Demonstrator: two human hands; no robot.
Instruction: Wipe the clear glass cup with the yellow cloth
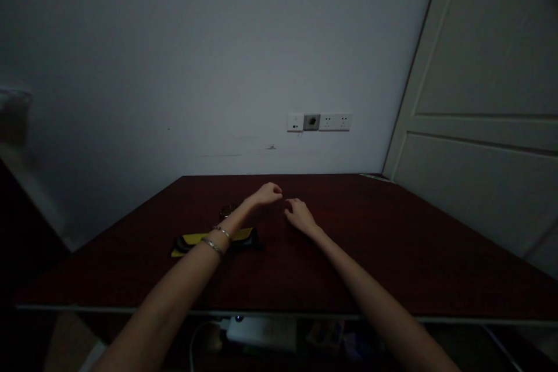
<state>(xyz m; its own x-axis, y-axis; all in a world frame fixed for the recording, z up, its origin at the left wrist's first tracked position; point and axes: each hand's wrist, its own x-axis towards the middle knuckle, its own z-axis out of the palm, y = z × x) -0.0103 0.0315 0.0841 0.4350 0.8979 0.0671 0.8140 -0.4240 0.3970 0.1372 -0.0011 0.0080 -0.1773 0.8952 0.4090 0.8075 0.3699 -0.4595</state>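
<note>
Yellow-and-black pouch (242,235) on the left here, lying flat on the dark red bench (370,256), the left forearm passing across it; it seems parked to one side, leaving the middle for the hands. Just beyond it, a dark ring-shaped item (224,209), partly behind that arm and too dim to name closer. Along comes the wrist with its two metal bracelets (222,232), then the left hand (267,193), fingers curled inward, no grip on the pouch. A small gap, and there's the right hand (300,214), bent, fingertips low toward the bench, facing its partner. Near each other, yet apart! Perhaps they're placed to meet over one spot; whether either pinches something small, I can't tell. Further right, wall sockets (335,122), then a panelled door (483,75).
</note>
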